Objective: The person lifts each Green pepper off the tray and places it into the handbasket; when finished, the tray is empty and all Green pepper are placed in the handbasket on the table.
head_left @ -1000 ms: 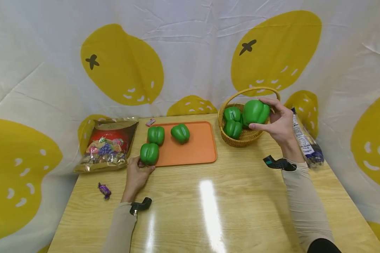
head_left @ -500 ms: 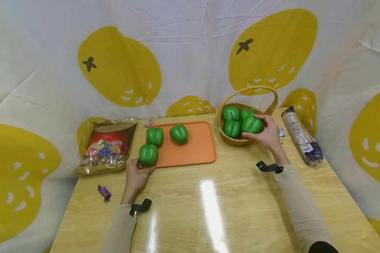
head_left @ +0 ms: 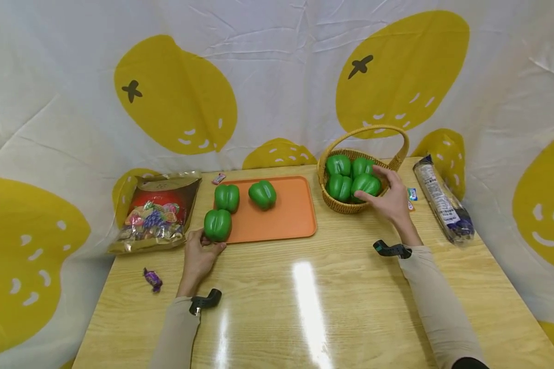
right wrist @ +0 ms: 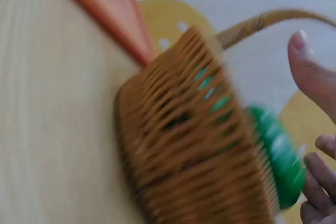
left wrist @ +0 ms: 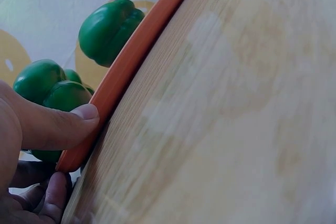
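Note:
My left hand pinches the near left corner of the orange tray, thumb on top of the rim and fingers below, as the left wrist view shows. On the tray's left half are three green bell peppers, the nearest bell pepper at that corner. My right hand hovers at the right side of the wicker basket, thumb and fingers spread apart. Several bell peppers sit in the basket; the front right bell pepper lies between the spread fingers. In the right wrist view the thumb stands clear of the pepper.
A candy bag lies left of the tray, with a purple wrapped candy nearer me. A small wrapped sweet lies behind the tray. Right of the basket are small packets and a long plastic package. The basket's handle arches upward.
My right hand has lowered a bell pepper into the front right of the basket and let it go, the fingers now spread. My left hand stays on the tray's corner.

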`<move>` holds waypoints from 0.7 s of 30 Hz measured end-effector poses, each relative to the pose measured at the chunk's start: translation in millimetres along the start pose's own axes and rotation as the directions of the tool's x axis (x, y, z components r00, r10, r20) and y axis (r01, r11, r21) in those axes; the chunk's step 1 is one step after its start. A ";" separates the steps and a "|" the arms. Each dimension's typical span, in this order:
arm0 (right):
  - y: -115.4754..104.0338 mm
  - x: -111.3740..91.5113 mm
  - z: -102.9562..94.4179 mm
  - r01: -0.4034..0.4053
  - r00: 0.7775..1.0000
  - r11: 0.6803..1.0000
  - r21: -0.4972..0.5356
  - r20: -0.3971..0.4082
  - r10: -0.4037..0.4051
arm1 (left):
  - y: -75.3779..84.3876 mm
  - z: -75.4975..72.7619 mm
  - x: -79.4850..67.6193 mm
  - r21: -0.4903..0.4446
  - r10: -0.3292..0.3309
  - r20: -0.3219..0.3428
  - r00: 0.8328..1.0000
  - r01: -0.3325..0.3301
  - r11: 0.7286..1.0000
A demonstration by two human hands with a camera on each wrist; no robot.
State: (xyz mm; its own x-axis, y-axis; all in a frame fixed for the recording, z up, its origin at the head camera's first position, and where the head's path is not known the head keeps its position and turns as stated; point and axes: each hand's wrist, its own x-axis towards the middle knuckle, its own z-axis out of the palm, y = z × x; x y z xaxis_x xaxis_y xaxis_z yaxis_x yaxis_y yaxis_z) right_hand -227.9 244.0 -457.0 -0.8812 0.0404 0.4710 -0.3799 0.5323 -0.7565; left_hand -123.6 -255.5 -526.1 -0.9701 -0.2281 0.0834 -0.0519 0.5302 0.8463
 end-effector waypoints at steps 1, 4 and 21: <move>-13.9 1.6 -0.7 0.032 0.999 0.997 0.074 -0.010 -0.031 | -0.2 -0.3 0.3 -0.001 0.002 0.000 1.000 -0.002 1.000; -60.7 12.4 0.1 0.147 0.988 0.920 0.363 -0.013 -0.152 | -1.0 -0.6 2.6 -0.001 0.017 -0.005 1.000 -0.017 1.000; -92.1 38.3 173.7 -0.067 0.722 0.815 0.576 0.591 -0.359 | 0.2 -0.8 1.5 -0.027 0.006 0.005 1.000 -0.006 1.000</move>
State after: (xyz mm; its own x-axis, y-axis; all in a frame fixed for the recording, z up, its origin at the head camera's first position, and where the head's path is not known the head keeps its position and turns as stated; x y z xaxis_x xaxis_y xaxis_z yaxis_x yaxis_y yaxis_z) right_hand -275.6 49.7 -448.2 -0.6661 -0.6620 0.3436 -0.4129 -0.0563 -0.9090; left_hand -124.9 -256.5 -525.4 -0.9714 -0.2213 0.0859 -0.0399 0.5092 0.8597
